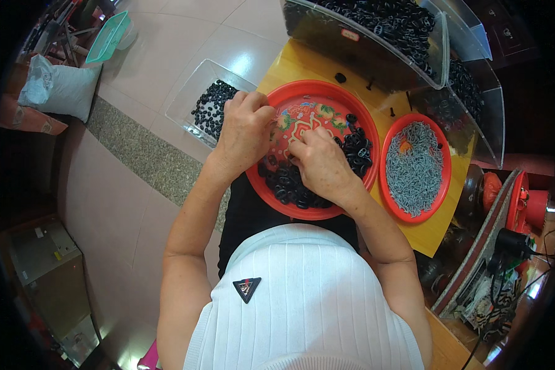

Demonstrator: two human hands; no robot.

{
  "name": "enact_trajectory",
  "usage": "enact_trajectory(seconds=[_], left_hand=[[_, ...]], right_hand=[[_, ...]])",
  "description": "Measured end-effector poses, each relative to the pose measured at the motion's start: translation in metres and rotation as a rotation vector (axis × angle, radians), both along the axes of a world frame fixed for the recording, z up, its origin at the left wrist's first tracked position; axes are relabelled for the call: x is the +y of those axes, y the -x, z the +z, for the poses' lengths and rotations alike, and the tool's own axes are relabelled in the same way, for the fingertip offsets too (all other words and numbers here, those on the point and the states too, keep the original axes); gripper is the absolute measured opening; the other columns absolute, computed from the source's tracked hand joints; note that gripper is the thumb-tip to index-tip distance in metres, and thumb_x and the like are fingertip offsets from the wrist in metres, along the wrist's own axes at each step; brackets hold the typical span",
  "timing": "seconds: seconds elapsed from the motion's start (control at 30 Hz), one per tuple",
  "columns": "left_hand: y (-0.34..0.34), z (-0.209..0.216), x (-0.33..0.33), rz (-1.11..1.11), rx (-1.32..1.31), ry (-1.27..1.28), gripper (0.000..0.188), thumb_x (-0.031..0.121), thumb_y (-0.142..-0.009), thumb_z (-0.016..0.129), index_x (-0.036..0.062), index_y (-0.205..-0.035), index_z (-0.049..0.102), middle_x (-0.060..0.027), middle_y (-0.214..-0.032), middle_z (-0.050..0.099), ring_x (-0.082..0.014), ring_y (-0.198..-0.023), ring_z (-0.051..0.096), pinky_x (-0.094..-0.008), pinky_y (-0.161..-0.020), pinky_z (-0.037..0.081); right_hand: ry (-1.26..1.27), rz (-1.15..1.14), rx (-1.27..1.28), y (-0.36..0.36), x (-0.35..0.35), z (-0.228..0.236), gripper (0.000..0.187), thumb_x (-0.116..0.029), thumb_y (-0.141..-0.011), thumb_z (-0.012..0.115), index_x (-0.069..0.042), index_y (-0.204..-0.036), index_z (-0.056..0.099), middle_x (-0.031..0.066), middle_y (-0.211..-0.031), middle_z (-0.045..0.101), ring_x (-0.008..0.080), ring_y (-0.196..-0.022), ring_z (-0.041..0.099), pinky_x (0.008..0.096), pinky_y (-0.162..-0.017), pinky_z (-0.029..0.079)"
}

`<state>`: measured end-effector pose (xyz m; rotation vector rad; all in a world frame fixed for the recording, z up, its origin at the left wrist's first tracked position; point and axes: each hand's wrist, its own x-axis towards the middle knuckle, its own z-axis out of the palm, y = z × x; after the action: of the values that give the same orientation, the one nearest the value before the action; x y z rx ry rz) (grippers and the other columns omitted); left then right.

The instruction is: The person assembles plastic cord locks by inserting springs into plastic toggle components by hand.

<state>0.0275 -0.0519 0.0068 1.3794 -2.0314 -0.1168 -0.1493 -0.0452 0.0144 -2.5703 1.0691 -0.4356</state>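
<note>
A round red tray (267, 196) with a flower pattern sits over my lap and the table edge. Small black plastic parts (290, 185) are heaped along its near and right sides. My left hand (246, 126) is above the tray's left rim, beside a clear plastic bin (177, 111) of similar small black pieces (214, 110). Its fingers are curled together, and whatever they hold is hidden. Over the middle of the tray, near the heap, my right hand (322, 165) has its fingers bent in and closed. Its fingertips are mostly covered by the hand itself.
A smaller red tray (385, 176) of grey screws (416, 166) lies right on the yellow tabletop (435, 237). Large clear boxes (401, 65) of black parts stand at the back right. Loose black pieces (340, 78) lie before them. A white sack (71, 89) rests far left.
</note>
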Motion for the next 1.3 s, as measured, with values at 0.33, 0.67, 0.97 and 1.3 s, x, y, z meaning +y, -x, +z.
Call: enact_trajectory(seconds=[0.33, 0.67, 0.97, 1.3], left_hand=[[0.042, -0.006, -0.045, -0.067, -0.074, -0.169, 0.014, 0.004, -0.067, 0.058, 0.0015, -0.081, 0.059, -0.0131, -0.085, 0.055, -0.0309, -0.073, 0.058, -0.0363, -0.062, 0.048], [0.057, -0.005, -0.048, -0.11, -0.504, -0.223, 0.018, 0.016, -0.07, 0.057, 0.0013, -0.08, 0.057, -0.0133, -0.082, 0.055, -0.0261, -0.074, 0.06, -0.0357, -0.06, 0.049], [0.054, -0.001, -0.023, -0.101, -0.562, -0.281, 0.025, 0.016, -0.069, 0.058, -0.0017, -0.086, 0.052, -0.0172, -0.079, 0.054, -0.028, -0.071, 0.059, -0.0354, -0.059, 0.049], [0.036, -0.011, -0.002, -0.059, -0.211, -0.182, 0.015, 0.009, -0.069, 0.058, 0.003, -0.082, 0.052, -0.0169, -0.078, 0.051, -0.0319, -0.068, 0.057, -0.0389, -0.058, 0.047]], right_hand=[[-0.053, 0.052, 0.101, -0.003, 0.004, 0.001, 0.017, -0.002, -0.063, 0.056, 0.002, -0.079, 0.06, 0.021, -0.083, 0.054, 0.0336, -0.083, 0.051, 0.0402, -0.074, 0.044], [-0.019, 0.047, -0.088, 0.003, 0.009, -0.004, 0.014, 0.001, -0.066, 0.051, 0.001, -0.079, 0.057, 0.0192, -0.079, 0.051, 0.0322, -0.078, 0.05, 0.0385, -0.071, 0.043], [-0.08, -0.015, -0.505, 0.025, 0.014, 0.007, 0.015, 0.007, -0.065, 0.056, 0.001, -0.076, 0.051, 0.014, -0.074, 0.05, 0.0315, -0.073, 0.051, 0.0356, -0.065, 0.042], [-0.818, -0.326, -0.905, 0.041, 0.016, 0.01, 0.013, 0.002, -0.079, 0.054, -0.002, -0.091, 0.054, -0.0007, -0.075, 0.052, 0.0047, -0.064, 0.049, 0.017, -0.057, 0.041]])
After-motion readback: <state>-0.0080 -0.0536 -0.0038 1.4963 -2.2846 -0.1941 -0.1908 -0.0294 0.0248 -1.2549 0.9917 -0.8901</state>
